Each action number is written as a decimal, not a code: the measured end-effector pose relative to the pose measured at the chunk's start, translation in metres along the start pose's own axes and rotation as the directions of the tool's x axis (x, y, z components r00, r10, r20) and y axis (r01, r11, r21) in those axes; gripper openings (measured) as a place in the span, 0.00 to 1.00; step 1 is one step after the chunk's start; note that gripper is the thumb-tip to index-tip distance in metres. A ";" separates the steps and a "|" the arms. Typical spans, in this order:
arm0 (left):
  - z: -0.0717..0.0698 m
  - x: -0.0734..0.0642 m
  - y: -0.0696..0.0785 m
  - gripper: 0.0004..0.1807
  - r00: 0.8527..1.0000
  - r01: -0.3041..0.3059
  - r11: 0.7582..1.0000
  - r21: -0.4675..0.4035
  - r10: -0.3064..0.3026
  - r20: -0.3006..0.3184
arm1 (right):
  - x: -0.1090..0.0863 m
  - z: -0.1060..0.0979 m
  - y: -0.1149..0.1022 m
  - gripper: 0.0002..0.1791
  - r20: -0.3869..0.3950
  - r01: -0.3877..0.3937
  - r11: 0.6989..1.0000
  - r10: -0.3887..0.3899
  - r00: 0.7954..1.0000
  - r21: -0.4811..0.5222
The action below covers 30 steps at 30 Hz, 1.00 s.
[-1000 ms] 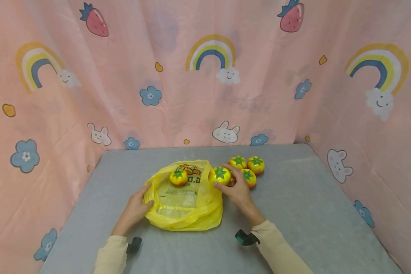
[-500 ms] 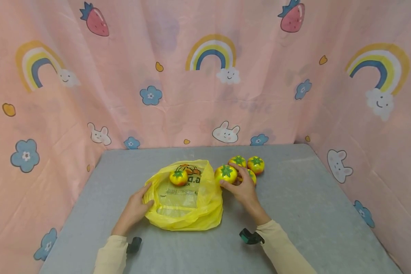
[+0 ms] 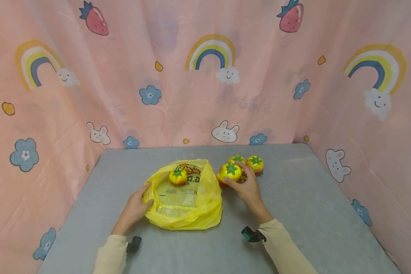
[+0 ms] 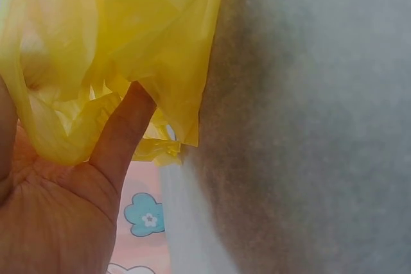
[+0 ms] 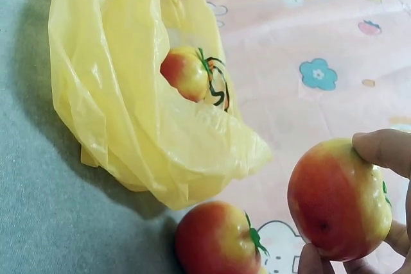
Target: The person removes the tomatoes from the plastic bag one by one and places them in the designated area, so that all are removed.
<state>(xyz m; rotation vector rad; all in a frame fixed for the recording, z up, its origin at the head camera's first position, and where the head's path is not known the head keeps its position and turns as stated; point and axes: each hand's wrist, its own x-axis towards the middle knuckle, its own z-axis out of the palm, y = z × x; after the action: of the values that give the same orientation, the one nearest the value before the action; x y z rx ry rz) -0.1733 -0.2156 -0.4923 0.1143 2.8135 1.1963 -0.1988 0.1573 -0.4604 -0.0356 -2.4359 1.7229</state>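
Note:
A yellow plastic bag [image 3: 205,217] lies with its mouth spread wide, and a yellow-red tomato with a green star-shaped top, the bagged tomato [image 3: 178,177], sits inside. My left hand [image 3: 134,208] grips the bag's left rim; in the left wrist view the thumb [image 4: 122,136] reaches into its folds. My right hand [image 3: 249,189] holds a second tomato [image 3: 230,172] between thumb and fingers, just right of the bag. Below the held one, another tomato [image 5: 215,239] shows beside the bag in the right wrist view.
Behind the right hand are a back tomato [image 3: 237,158] and a far-right tomato [image 3: 255,164], close together on the grey table [image 3: 311,205]. A pink patterned curtain [image 3: 205,106] encloses the back and sides.
My right hand has drawn right, away from the bag, with the tomato in its fingers. A tomato beside the bag now shows under the held one. The left hand and bag have stayed put.

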 end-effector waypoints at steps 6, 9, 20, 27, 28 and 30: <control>0.000 0.000 0.000 0.37 1.000 -0.001 1.000 0.004 0.001 0.002 | 0.002 -0.008 0.007 0.38 -0.007 -0.047 0.999 0.047 0.999 0.018; 0.000 0.001 0.000 0.37 1.000 0.000 1.000 0.005 0.000 0.003 | 0.003 -0.013 0.010 0.38 -0.013 -0.052 0.998 0.053 0.999 0.023; 0.001 0.000 0.000 0.37 1.000 -0.001 1.000 0.007 0.001 -0.005 | 0.004 -0.029 0.020 0.38 -0.055 -0.101 0.995 0.101 0.993 0.009; 0.000 0.001 -0.003 0.37 1.000 -0.010 1.000 0.008 0.010 -0.008 | 0.007 -0.038 0.025 0.38 -0.088 -0.105 0.994 0.106 0.990 0.011; 0.000 0.001 -0.003 0.37 1.000 -0.011 1.000 0.009 0.011 -0.008 | 0.007 -0.040 0.025 0.38 -0.092 -0.108 0.994 0.108 0.990 0.009; -0.001 0.001 -0.003 0.37 1.000 -0.009 1.000 0.007 0.009 -0.009 | 0.008 -0.043 0.027 0.37 -0.101 -0.112 0.994 0.112 0.989 0.005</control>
<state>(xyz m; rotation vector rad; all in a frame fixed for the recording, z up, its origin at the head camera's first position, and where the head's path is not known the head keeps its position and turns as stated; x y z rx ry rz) -0.1750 -0.2179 -0.4939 0.1219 2.8275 1.1923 -0.2024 0.2070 -0.4710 -0.2588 -2.4029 1.7202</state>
